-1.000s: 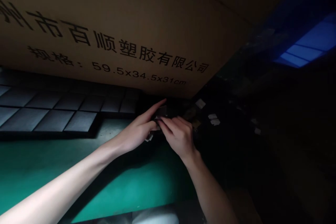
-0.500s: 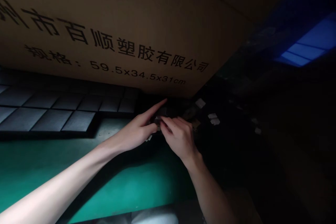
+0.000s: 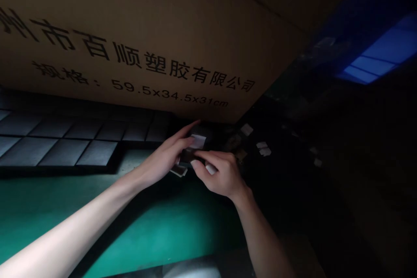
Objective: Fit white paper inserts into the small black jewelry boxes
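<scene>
The left hand (image 3: 164,159) and right hand (image 3: 221,174) are together, closed from either side on a small dark piece with a white label (image 3: 188,157). The piece sits between them, about equally near both, and its long axis is too dim to tell. A white-edged scrap (image 3: 178,172) shows just below the left hand. All this lies just below the lower edge of a printed cardboard carton (image 3: 114,39). Along that edge, a black gridded foam panel (image 3: 74,147) rests on a green surface (image 3: 140,230) to the left, and small white tabs (image 3: 265,151) lie to the right.
</scene>
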Demonstrator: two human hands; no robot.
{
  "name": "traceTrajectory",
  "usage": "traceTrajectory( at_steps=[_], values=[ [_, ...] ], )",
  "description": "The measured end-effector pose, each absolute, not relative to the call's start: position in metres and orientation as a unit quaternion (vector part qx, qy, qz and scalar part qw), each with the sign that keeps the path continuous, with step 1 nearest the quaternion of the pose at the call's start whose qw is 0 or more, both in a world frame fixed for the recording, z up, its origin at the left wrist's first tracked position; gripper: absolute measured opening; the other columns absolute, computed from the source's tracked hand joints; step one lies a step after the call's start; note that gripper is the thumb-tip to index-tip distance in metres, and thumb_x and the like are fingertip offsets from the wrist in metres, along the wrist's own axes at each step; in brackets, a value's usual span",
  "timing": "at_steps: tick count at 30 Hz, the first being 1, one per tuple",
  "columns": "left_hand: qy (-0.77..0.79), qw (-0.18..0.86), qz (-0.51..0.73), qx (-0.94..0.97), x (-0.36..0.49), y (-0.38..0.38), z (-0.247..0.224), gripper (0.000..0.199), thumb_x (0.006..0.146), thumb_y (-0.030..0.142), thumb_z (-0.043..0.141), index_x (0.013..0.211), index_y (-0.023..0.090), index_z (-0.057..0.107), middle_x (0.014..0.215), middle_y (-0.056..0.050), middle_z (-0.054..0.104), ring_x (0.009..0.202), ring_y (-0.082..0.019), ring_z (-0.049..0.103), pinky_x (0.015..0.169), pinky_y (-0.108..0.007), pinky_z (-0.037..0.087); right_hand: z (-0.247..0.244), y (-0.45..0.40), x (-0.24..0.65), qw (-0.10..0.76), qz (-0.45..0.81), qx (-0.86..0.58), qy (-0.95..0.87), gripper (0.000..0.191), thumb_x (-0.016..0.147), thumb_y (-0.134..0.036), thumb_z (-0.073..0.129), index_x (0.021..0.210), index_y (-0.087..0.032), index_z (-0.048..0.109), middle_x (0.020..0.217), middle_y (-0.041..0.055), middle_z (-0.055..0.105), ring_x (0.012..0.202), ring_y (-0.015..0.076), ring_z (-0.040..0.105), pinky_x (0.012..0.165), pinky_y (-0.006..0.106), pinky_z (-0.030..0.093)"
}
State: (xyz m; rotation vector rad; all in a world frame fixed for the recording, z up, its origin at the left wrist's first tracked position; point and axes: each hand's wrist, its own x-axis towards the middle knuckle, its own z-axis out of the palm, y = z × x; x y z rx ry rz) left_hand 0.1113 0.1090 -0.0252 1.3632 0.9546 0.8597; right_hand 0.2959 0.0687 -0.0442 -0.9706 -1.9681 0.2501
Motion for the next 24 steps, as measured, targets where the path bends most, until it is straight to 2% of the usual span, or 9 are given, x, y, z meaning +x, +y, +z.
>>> traceTrajectory(
  at_steps=[3, 6, 10, 13, 16, 20, 24],
  values=[
    [0.422, 0.571, 0.371, 0.598, 0.113, 0.107, -0.020, 0.061, 0.095, 0.049, 0.055, 0.152, 0.028, 0.051, 0.138, -0.006, 0.067, 0.119, -0.029, 0.063, 0.102, -0.039, 0.050, -0.047, 0.070, 0.296, 0.425, 0.126, -0.386, -0.809, 0.025, 0.093, -0.032, 0.069, 0.111, -0.016, 0.075, 0.101, 0.0067, 0.080, 0.088, 0.0163, 0.077, 0.082, 0.025, 0.061],
    [0.442, 0.539, 0.371, 0.613, 0.115, 0.104, -0.015, 0.055, 0.095, 0.052, 0.057, 0.145, 0.030, 0.059, 0.147, -0.001, 0.061, 0.137, -0.030, 0.052, 0.118, -0.039, 0.037, -0.049, 0.070, 0.297, 0.393, 0.145, -0.385, -0.822, 0.030, 0.092, -0.036, 0.071, 0.115, -0.016, 0.074, 0.097, 0.0061, 0.080, 0.082, 0.0162, 0.075, 0.080, 0.026, 0.060],
    [0.421, 0.569, 0.351, 0.612, 0.115, 0.102, -0.013, 0.056, 0.096, 0.054, 0.056, 0.146, 0.031, 0.057, 0.144, -0.001, 0.065, 0.135, -0.029, 0.056, 0.117, -0.036, 0.038, -0.052, 0.071, 0.296, 0.374, 0.134, -0.378, -0.836, 0.031, 0.089, -0.042, 0.075, 0.108, -0.018, 0.076, 0.086, 0.0041, 0.078, 0.072, 0.0152, 0.072, 0.070, 0.025, 0.057],
    [0.411, 0.592, 0.345, 0.601, 0.115, 0.102, -0.014, 0.054, 0.097, 0.054, 0.055, 0.145, 0.030, 0.058, 0.143, -0.001, 0.065, 0.132, -0.029, 0.058, 0.114, -0.036, 0.042, -0.054, 0.071, 0.294, 0.377, 0.092, -0.370, -0.845, 0.030, 0.088, -0.048, 0.075, 0.095, -0.019, 0.076, 0.073, 0.0013, 0.074, 0.064, 0.0134, 0.067, 0.065, 0.025, 0.054],
    [0.407, 0.598, 0.347, 0.597, 0.114, 0.103, -0.016, 0.052, 0.097, 0.054, 0.054, 0.142, 0.030, 0.061, 0.138, -0.002, 0.068, 0.131, -0.029, 0.059, 0.115, -0.038, 0.040, -0.055, 0.072, 0.292, 0.393, 0.041, -0.359, -0.846, 0.032, 0.088, -0.051, 0.075, 0.091, -0.019, 0.076, 0.068, 0.0001, 0.072, 0.060, 0.0128, 0.065, 0.063, 0.025, 0.054],
    [0.431, 0.577, 0.367, 0.589, 0.113, 0.106, -0.018, 0.051, 0.094, 0.055, 0.057, 0.137, 0.030, 0.065, 0.139, -0.003, 0.067, 0.134, -0.032, 0.056, 0.116, -0.040, 0.040, -0.056, 0.073, 0.293, 0.411, 0.007, -0.346, -0.843, 0.036, 0.088, -0.050, 0.075, 0.100, -0.017, 0.075, 0.071, 0.0019, 0.073, 0.062, 0.0140, 0.068, 0.064, 0.026, 0.056],
    [0.471, 0.538, 0.397, 0.575, 0.113, 0.108, -0.019, 0.053, 0.093, 0.058, 0.057, 0.136, 0.029, 0.064, 0.145, -0.005, 0.063, 0.138, -0.033, 0.052, 0.118, -0.043, 0.036, -0.059, 0.075, 0.295, 0.440, -0.032, -0.360, -0.822, 0.052, 0.086, -0.052, 0.076, 0.124, -0.018, 0.068, 0.082, 0.0051, 0.078, 0.071, 0.0180, 0.074, 0.071, 0.029, 0.061]
  ],
)
